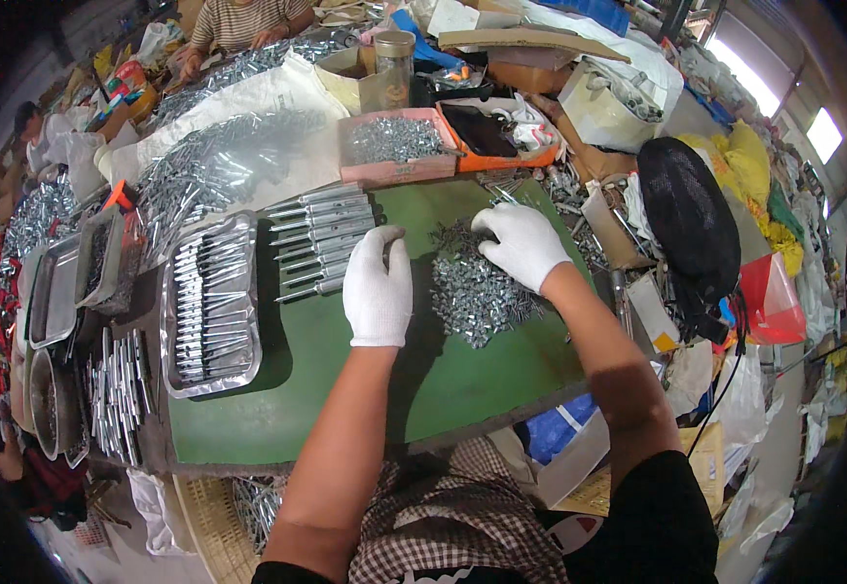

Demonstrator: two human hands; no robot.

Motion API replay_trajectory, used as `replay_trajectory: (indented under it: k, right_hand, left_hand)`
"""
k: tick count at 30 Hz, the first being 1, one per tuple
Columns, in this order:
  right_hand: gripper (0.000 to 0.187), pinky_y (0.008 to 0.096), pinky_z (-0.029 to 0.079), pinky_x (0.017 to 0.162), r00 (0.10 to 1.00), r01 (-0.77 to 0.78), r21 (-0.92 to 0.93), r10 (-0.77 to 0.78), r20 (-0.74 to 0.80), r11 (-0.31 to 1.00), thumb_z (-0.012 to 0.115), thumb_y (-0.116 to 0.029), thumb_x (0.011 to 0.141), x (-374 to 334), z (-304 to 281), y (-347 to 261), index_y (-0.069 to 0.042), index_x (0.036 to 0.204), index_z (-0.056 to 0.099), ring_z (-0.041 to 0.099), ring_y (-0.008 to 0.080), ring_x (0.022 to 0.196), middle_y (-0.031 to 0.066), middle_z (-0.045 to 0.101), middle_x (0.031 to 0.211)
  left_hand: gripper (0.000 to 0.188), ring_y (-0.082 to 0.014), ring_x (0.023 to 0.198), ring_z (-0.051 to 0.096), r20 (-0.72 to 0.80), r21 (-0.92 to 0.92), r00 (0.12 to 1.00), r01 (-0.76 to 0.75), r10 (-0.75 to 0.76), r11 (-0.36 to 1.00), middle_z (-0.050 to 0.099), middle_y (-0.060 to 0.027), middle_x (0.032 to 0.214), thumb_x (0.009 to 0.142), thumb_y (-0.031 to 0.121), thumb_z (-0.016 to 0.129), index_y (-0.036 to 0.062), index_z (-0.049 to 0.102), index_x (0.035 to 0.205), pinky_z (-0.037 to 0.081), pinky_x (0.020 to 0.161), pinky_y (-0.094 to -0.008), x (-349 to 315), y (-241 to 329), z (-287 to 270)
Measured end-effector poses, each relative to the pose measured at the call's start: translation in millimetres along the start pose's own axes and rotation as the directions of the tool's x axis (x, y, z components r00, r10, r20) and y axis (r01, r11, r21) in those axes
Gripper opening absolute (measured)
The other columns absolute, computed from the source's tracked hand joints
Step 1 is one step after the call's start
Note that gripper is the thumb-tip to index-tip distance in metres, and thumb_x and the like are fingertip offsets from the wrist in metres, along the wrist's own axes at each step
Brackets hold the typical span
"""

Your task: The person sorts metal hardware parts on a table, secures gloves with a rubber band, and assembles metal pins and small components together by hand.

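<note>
A green mat (345, 389) covers the bench before me, and both my hands wear white knit gloves. My left hand (378, 292) is curled closed beside a row of silver pointed metal rods (318, 234); whatever its fingers hold, if anything, is hidden. Bent over the upper edge of a heap of small metal parts (477, 302), my right hand (522, 243) has its fingers drawn together at the dark little screws (454, 237). I cannot make out what is between them. A silver tray (253, 336) of similar slim metal rods lies left of the row.
Loose metal tubes (120, 394) and another metal tray (54, 297) lie at the left. Behind the mat stand a pink box (394, 165) of small parts, an orange box (540, 156) and a glass jar (392, 73). A black mesh-covered object (688, 209) stands right. Another person (248, 24) sits across.
</note>
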State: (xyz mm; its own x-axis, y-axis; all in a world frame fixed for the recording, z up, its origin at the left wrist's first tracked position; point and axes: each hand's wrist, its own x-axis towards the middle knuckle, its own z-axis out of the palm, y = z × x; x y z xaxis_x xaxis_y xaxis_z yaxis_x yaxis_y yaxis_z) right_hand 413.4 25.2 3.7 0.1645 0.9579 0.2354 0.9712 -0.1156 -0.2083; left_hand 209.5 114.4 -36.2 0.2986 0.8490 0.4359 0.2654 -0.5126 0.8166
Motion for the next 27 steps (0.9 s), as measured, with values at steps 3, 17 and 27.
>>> replay_trajectory:
  k: [3,17,27]
  right_hand:
    - [0.020,0.0471,0.052,0.090,0.999,-0.034,-0.036,0.036,0.034,0.999,0.061,-0.015,0.084,11,3,3,-0.009,0.100,0.072,0.066,0.0373,0.097,0.0167,0.069,0.100]
    - [0.018,0.0460,0.052,0.088,1.000,-0.024,0.088,0.023,0.013,0.996,0.058,-0.015,0.084,19,0,21,-0.011,0.095,0.072,0.066,0.0359,0.096,0.0157,0.070,0.098]
    - [0.023,0.0375,0.053,0.084,0.987,-0.159,0.381,0.137,0.084,0.911,0.069,-0.023,0.086,8,-24,16,-0.004,0.098,0.069,0.070,0.0271,0.091,0.0139,0.072,0.094]
  left_hand:
    - [0.016,-0.0332,0.091,0.068,0.009,-0.022,1.000,0.029,-0.029,0.999,0.070,-0.0166,0.099,0.096,0.012,0.060,0.0035,0.069,0.106,0.053,0.082,-0.0398,0,5,0]
    - [0.017,-0.0253,0.082,0.068,-0.003,0.005,1.000,-0.018,0.018,1.000,0.070,-0.0147,0.094,0.097,0.012,0.060,0.0009,0.068,0.106,0.052,0.080,-0.0345,-1,2,2]
    - [0.016,-0.0253,0.081,0.068,0.066,-0.006,0.997,-0.039,0.039,0.999,0.071,-0.0144,0.094,0.096,0.013,0.062,0.0016,0.069,0.105,0.053,0.078,-0.0337,-2,5,4]
